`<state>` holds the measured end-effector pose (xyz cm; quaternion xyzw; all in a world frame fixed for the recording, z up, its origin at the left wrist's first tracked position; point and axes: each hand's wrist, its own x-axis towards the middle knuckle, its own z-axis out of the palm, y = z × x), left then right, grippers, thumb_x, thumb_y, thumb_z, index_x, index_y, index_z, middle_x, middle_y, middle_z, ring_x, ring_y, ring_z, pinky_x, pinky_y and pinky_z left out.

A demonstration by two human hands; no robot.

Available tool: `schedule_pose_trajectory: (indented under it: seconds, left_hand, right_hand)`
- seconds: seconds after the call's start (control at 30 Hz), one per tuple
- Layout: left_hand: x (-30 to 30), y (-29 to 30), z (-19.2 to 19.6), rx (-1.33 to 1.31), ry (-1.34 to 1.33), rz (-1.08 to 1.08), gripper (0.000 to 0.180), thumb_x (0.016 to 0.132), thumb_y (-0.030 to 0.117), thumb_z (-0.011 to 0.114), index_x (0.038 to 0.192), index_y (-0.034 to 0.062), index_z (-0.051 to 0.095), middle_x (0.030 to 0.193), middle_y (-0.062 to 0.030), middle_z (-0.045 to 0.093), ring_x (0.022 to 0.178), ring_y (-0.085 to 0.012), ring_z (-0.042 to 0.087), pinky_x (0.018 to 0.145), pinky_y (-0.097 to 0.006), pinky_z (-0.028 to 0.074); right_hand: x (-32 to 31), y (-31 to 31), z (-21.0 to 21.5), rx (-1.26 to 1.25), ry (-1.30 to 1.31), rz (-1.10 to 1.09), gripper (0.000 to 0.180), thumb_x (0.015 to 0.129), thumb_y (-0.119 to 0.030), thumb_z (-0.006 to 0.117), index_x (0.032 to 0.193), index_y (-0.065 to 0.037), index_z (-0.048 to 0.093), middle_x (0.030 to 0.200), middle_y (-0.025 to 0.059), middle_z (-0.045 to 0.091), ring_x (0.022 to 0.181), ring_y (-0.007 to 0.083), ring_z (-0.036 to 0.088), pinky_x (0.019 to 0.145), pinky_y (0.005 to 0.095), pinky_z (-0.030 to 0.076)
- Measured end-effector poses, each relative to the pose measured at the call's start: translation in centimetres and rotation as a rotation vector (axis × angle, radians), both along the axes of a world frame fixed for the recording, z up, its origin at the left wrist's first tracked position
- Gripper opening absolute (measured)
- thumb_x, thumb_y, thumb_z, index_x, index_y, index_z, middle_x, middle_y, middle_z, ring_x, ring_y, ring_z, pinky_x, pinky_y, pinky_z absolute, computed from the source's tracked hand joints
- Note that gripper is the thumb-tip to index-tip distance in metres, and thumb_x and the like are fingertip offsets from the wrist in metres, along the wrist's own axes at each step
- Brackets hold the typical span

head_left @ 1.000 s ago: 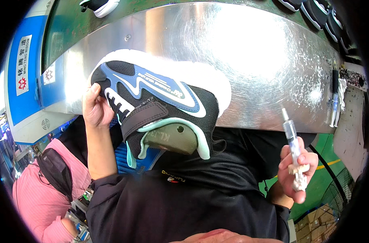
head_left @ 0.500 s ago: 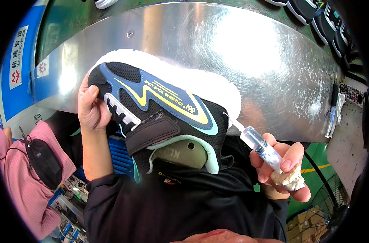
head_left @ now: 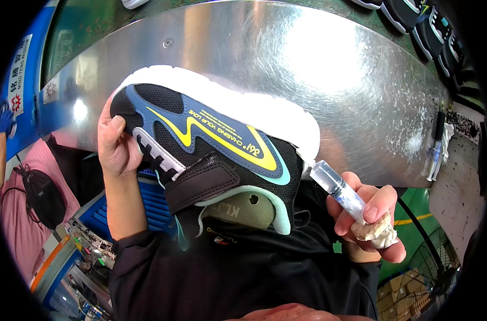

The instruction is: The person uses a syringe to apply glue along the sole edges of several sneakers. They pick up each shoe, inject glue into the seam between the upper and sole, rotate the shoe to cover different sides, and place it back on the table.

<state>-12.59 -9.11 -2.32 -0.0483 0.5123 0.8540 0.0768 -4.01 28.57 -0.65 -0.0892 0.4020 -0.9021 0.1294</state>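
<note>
Brushed metal worktable (head_left: 329, 64) with bright glare from overhead light. Green floor (head_left: 414, 214) with a yellow line at lower right; blue panel (head_left: 19, 123) at left; dark shoes (head_left: 425, 24) rowed at upper right.

The person wears a black long-sleeved top (head_left: 238, 273) that fills the lower middle of the frame, its soft fabric creased into folds. The left sleeve (head_left: 134, 251) is pushed up and bunches at lower left, leaving the forearm bare. A small pale emblem (head_left: 220, 239) sits on the chest. Both hands, left hand (head_left: 117, 144) and right hand (head_left: 369, 222), are ungloved.
</note>
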Motion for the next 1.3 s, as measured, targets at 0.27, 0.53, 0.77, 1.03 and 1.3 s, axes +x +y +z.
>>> schedule_pose_trajectory:
  seconds: [0.27,0.53,0.77,1.03,1.3]
  left_hand:
    - [0.3,-0.2,0.0,-0.03,0.008,0.029,0.051,0.082,0.01,0.061,0.126,-0.0107,0.045,0.12,-0.023,0.057,0.112,-0.0307,0.057,0.099,-0.042,0.045]
    - [0.2,0.1,0.1,-0.071,0.005,0.023,0.052,0.082,0.011,0.061,0.126,-0.0108,0.045,0.12,-0.0224,0.057,0.111,-0.0296,0.058,0.099,-0.04,0.045]
    - [-0.1,0.4,0.0,-0.049,-0.007,0.021,0.053,0.082,0.012,0.062,0.127,-0.0106,0.044,0.12,-0.0215,0.057,0.11,-0.0284,0.059,0.097,-0.04,0.046]
    - [-0.1,1.8,0.5,-0.108,0.042,-0.063,0.046,0.089,0.015,0.053,0.128,-0.0067,0.042,0.115,-0.0147,0.058,0.102,-0.0209,0.06,0.09,-0.031,0.049]
    - [-0.1,1.5,1.2,-0.176,-0.051,-0.02,0.049,0.088,0.015,0.054,0.128,-0.0101,0.04,0.116,-0.0157,0.058,0.104,-0.0207,0.059,0.093,-0.032,0.046]
  right_hand:
    - [0.5,0.6,0.4,0.097,0.008,-0.003,0.057,0.072,-0.064,0.068,0.098,-0.016,0.055,0.072,0.0071,0.065,0.076,0.0205,0.049,0.075,0.0319,0.039]
    - [0.8,0.9,0.2,0.127,0.042,-0.001,0.058,0.069,-0.064,0.07,0.098,-0.015,0.056,0.073,0.0073,0.065,0.072,0.019,0.046,0.068,0.0302,0.037]
    - [0.9,0.7,-0.2,0.076,0.143,-0.072,0.069,0.066,-0.061,0.075,0.105,-0.005,0.063,0.081,0.0077,0.067,0.068,0.0138,0.042,0.06,0.0262,0.031]
    - [0.6,1.3,-0.1,0.218,0.251,-0.013,0.068,0.063,-0.061,0.076,0.1,-0.005,0.065,0.077,0.0058,0.066,0.065,0.0152,0.041,0.059,0.0273,0.031]
    - [1.1,7.5,1.1,0.455,0.367,-0.415,0.076,0.067,-0.068,0.066,0.11,-0.007,0.05,0.083,0.0074,0.054,0.075,0.0183,0.041,0.069,0.0313,0.032]
